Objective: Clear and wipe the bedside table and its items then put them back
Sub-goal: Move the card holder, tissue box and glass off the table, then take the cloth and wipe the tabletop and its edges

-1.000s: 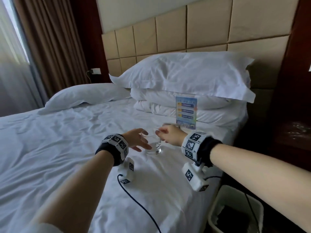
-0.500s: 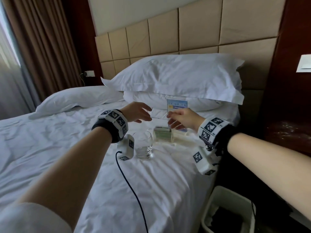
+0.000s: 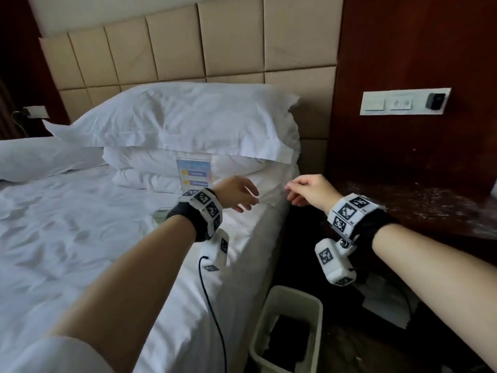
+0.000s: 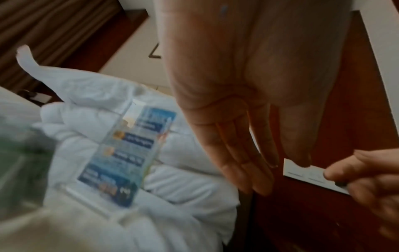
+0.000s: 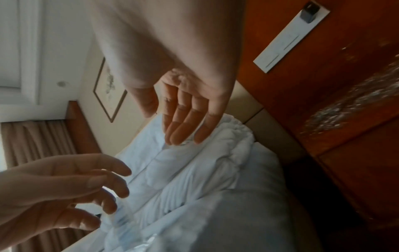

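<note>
Both the left hand (image 3: 238, 193) and right hand (image 3: 312, 192) hover empty (fingers relaxed) near the sign card (image 3: 193, 175) on the bed (image 3: 80, 224).

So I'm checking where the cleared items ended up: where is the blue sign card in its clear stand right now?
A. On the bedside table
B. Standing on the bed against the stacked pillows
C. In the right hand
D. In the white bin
B: the blue sign card stands on the white bed sheet against the stacked pillows, while the left hand and right hand hold nothing.
</note>
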Tool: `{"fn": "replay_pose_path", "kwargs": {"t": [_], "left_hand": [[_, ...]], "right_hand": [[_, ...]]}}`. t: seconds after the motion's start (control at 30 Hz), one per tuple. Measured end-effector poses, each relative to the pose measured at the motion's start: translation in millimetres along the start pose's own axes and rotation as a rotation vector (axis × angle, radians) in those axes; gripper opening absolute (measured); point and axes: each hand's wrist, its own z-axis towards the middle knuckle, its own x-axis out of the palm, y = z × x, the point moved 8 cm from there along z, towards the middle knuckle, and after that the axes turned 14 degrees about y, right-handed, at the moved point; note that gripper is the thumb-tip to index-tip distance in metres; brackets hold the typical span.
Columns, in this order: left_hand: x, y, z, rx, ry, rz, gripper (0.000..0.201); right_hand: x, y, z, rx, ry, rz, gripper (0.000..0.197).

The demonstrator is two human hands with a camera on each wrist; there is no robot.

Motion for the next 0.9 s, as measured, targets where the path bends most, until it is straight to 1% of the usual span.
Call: {"fn": "replay_pose_path", "kwargs": {"t": [0.1, 0.23, 0.27, 0.3, 0.33, 0.4, 0.47, 0.5, 0.6, 0.73, 0.8, 0.9], "left_hand": [[31, 8, 32, -0.010, 0.037, -0.007, 0.007], [79, 35, 71, -0.063, 0.118, -0.014, 0.018], [91, 45, 80, -0.090, 0.142, -0.003, 0.016], [103, 54, 90, -0.122, 0.171, 0.023, 0.009], [113, 60, 99, -0.141, 0.198, 0.069, 0.002], [131, 68, 118, -0.176, 0.287, 0.242, 0.022], [144, 66, 132, -0.184, 0.364, 0.411, 0.028], [148, 66, 140, -0.194, 0.384, 0.454, 0.030], [167, 71, 165, -0.219, 0.423, 0.478, 0.036], [201, 82, 190, -0.230, 0.463, 0.451, 0.037], [222, 96, 198, -0.246, 0.480, 0.446, 0.036], [254, 135, 200, -0.340, 0.543, 0.401, 0.036]], "right_hand": [[-11, -38, -5, 0.058, -0.007, -0.024, 0.018], [-14, -98, -2, 0.146, -0.013, -0.063, 0.019], [-14, -114, 1, 0.171, -0.018, -0.073, 0.019], [-13, -130, 3, 0.198, -0.017, -0.085, 0.018], [-11, -145, 5, 0.222, -0.011, -0.095, 0.017], [-6, -176, 9, 0.271, 0.011, -0.108, 0.016], [3, -208, 11, 0.334, 0.043, -0.110, 0.018], [7, -223, 12, 0.370, 0.058, -0.104, 0.018], [15, -256, 11, 0.456, 0.106, -0.079, 0.011], [6, -285, 14, 0.505, 0.111, -0.049, 0.016], [2, -303, 10, 0.537, 0.121, -0.062, 0.017], [6, -339, -3, 0.598, 0.169, -0.087, 0.018]]}}
